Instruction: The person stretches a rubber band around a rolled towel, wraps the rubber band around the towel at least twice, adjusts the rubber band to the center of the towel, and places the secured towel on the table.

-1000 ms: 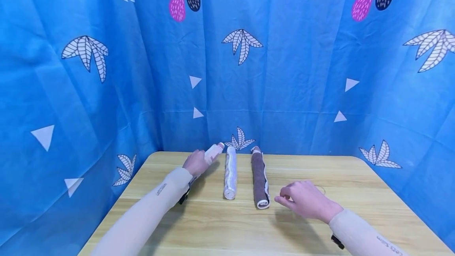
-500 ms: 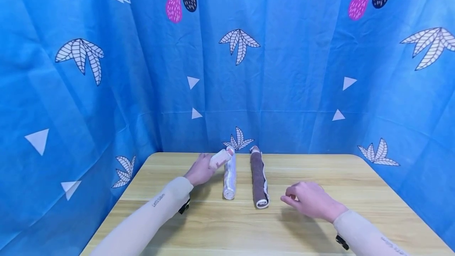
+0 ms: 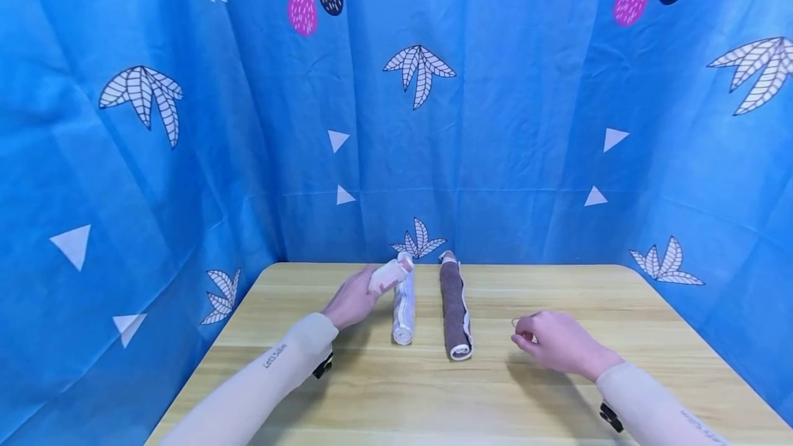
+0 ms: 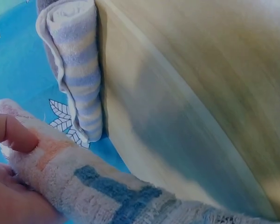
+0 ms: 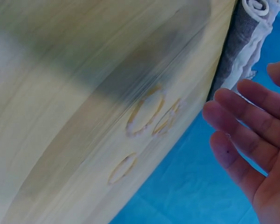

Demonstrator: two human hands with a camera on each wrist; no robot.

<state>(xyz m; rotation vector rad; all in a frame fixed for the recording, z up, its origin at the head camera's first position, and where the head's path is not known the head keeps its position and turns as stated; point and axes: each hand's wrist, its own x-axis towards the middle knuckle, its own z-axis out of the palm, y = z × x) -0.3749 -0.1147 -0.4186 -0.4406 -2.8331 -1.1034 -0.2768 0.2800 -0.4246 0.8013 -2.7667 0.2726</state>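
Observation:
My left hand [image 3: 352, 300] grips a rolled white towel [image 3: 388, 277] with pink patches, its far end overlapping the top of a striped roll [image 3: 404, 314] in the head view. In the left wrist view, thumb and fingers clasp the held towel [image 4: 95, 182], which shows orange and dark blue patches; the blue-and-white striped roll [image 4: 79, 70] lies beyond. A brown roll with white edging [image 3: 455, 308] lies right of the striped one. Right of that, my right hand [image 3: 560, 343] hovers with loosely bent fingers, holding nothing; its palm [image 5: 256, 135] shows in the right wrist view.
Several thin yellowish bands lie on the wooden table [image 3: 384, 398] near the right hand; one band [image 5: 122, 168] shows apart from the others. A blue patterned curtain [image 3: 514, 122] surrounds the table's back and sides.
My left hand has carried the white towel rightward, from beside the striped roll to a place overlapping its far end in view. My right hand has shifted right, away from the brown roll.

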